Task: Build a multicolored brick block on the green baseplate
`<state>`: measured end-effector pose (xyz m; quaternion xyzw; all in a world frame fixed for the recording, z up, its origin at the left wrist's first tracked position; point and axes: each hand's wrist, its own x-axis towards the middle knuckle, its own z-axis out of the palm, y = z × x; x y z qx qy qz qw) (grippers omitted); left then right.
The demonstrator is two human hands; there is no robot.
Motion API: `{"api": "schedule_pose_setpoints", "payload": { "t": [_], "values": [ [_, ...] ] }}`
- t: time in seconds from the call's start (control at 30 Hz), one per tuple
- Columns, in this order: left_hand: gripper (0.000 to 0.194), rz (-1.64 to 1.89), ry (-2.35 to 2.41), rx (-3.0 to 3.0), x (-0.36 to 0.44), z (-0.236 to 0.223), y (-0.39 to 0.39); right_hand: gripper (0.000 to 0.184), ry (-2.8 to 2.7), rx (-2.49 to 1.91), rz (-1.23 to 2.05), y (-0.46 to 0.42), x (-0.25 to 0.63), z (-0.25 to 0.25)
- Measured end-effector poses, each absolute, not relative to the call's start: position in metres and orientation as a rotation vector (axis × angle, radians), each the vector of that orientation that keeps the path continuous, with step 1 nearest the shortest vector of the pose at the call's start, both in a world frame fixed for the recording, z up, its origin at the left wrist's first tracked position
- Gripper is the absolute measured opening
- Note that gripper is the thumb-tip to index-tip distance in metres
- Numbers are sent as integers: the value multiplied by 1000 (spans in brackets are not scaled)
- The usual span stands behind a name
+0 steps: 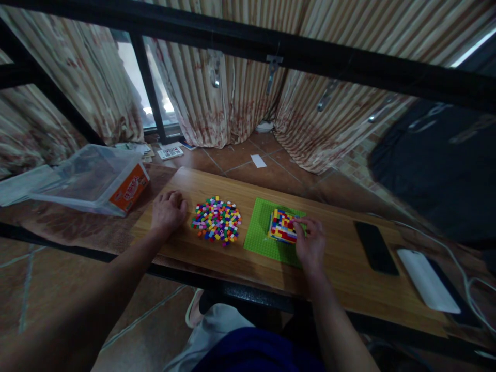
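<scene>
My left hand (169, 211) rests on the wooden board with its fingers curled in, just left of a loose heap of small coloured toy bricks (217, 219). Nothing shows in it. My right hand (313, 238) is at the right side of a block built from multicoloured bricks (282, 226), thumb and fingertips closed together at its upper right edge. Whether a small brick sits between those fingertips is too small to tell. The built block stands on a green studded baseplate (256, 233), whose right part is hidden beneath my hand.
A clear plastic tub (91, 181) with an orange label stands at the left of the wooden board (228, 266). To the right lie a black phone (375, 248), a white flat device (428, 281) and a white cable (445, 238). A dark bar (248, 36) crosses above, before curtains.
</scene>
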<state>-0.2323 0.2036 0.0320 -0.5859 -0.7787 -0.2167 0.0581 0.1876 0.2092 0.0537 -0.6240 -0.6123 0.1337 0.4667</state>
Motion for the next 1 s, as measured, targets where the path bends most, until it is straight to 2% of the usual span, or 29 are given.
{"api": "schedule_pose_setpoints", "payload": {
  "t": [0.27, 0.53, 1.0],
  "values": [
    [38, -630, -2374, -1777, -232, 33, 203, 27, -1351, -1476, 483, 216, 191, 40],
    [39, -630, -2364, -1785, -232, 32, 204, 40, -884, -1349, 1032, 227, 188, 38],
    [36, -683, -2370, -1778, -233, 30, 205, 38, -871, -1321, 1037, 232, 186, 40]
  ]
}}
